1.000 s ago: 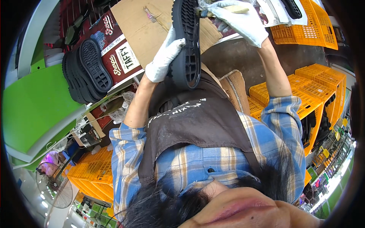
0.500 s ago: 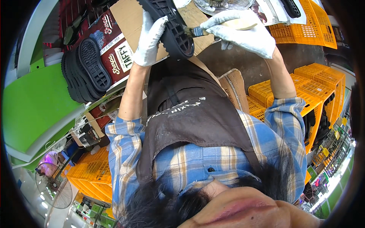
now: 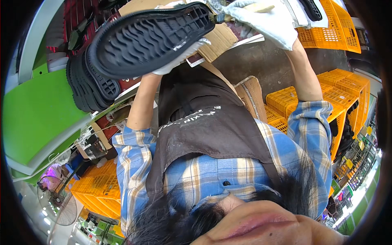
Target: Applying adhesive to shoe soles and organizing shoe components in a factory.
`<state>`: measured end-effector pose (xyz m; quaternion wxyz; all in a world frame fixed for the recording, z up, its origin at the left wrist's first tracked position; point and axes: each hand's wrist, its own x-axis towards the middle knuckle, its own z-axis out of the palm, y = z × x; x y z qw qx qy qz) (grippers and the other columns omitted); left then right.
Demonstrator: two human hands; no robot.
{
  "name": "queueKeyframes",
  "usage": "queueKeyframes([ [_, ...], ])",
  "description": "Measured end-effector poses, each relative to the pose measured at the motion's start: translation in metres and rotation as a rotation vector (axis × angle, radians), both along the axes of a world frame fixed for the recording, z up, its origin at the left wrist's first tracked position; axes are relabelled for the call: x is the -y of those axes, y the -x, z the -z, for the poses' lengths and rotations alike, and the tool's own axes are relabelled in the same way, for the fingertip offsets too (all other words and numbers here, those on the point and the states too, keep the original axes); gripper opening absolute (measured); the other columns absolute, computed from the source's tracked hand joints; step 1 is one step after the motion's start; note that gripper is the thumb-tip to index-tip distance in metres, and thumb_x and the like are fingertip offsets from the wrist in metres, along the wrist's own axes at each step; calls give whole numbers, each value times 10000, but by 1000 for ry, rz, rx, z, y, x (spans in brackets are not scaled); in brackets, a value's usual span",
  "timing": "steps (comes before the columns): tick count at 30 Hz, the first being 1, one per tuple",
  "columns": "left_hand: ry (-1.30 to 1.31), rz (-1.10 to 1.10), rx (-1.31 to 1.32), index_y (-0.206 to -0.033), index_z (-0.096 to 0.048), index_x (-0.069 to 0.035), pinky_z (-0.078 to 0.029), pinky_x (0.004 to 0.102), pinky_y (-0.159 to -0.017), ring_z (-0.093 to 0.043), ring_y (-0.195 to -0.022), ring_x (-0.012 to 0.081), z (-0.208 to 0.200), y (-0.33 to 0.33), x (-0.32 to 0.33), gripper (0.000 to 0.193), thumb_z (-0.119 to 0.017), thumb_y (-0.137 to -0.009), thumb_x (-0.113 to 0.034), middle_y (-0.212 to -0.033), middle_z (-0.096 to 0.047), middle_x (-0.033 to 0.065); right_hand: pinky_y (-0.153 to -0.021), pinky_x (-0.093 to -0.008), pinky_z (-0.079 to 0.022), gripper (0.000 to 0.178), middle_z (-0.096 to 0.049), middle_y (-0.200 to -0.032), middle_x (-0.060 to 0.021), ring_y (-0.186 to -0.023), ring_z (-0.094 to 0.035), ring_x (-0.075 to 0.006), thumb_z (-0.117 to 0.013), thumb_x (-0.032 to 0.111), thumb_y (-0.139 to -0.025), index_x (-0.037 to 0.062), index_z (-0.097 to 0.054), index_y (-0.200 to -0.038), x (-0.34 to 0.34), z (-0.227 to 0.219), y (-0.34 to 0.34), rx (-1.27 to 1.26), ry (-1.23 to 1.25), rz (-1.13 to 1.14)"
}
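A black shoe sole [image 3: 143,45] with wavy tread and a gridded end is held up, tilted, at the upper left of the head view. My left hand [image 3: 181,59], in a white glove, grips it from beneath; most of the fingers are hidden behind the sole. My right hand [image 3: 267,24], also gloved in white, is closed around a brush [image 3: 221,18] with a pale handle. The brush's bristle end meets the gridded end of the sole at its rim; whether it touches is hard to see.
Several more black soles [image 3: 92,79] lean in a stack at the left, beside a green surface [image 3: 41,118]. Cardboard [image 3: 218,43] lies under the hands. Orange crates [image 3: 326,38] stand at the right, and another sole [image 3: 311,9] rests at the upper right.
The sole has swung from steep to nearly level and come closer, its tread now facing up to me. My left hand has gone beneath it. My right hand with the brush has shifted slightly upward.
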<state>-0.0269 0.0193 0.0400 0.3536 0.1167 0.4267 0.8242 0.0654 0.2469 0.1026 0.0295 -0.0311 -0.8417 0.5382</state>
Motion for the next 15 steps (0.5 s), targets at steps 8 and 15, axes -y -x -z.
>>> queueKeyframes([
  [8, 69, 109, 127, -1290, -481, -22, -577, 350, -652, -650, -771, 292, 5, 20, -15, 437, -497, -949, -295, -1015, -620, 198, -533, -210, -500, 179, -701, -785, -66, -612, -619, -81, -716, 154, -851, -3, -735, -935, 18, -13, -3, 1, 106, 124],
  [15, 71, 87, 217, -1243, -509, -19, -582, 328, -554, -656, -619, 255, 9, 32, -19, 359, -479, -943, -213, -847, -658, 174, -513, -179, -504, 245, -698, -845, -41, -592, -624, -61, -656, 200, -908, 47, -694, -1095, 39, -15, -25, 247, 189, 68],
])
